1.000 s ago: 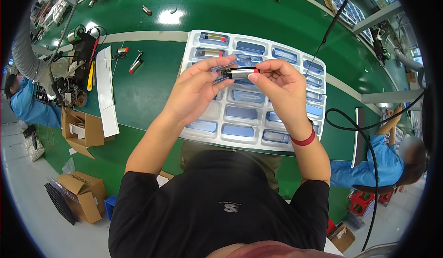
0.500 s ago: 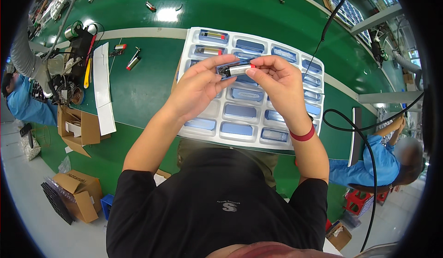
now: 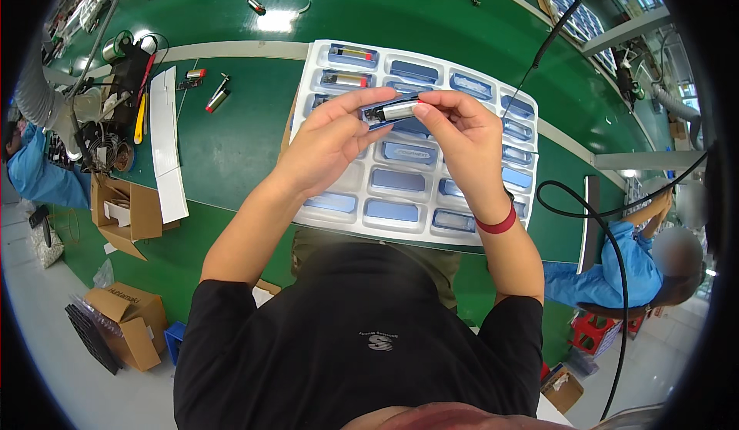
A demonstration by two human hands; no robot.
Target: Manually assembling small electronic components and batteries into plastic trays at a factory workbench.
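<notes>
Holds a blue case point(image 3: 366, 112) between the thumb and fingers of the left hand point(image 3: 327, 141). Pinches with the right hand point(image 3: 468, 137) the end of a silver cell-like piece point(image 3: 399, 110), in or just over the case, between both hands. Has a white tray point(image 3: 348, 174) beneath both hands.

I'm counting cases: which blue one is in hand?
The blue case in the left hand, above the white tray; the other blue cases nearby sit in the tray's compartments.
</notes>
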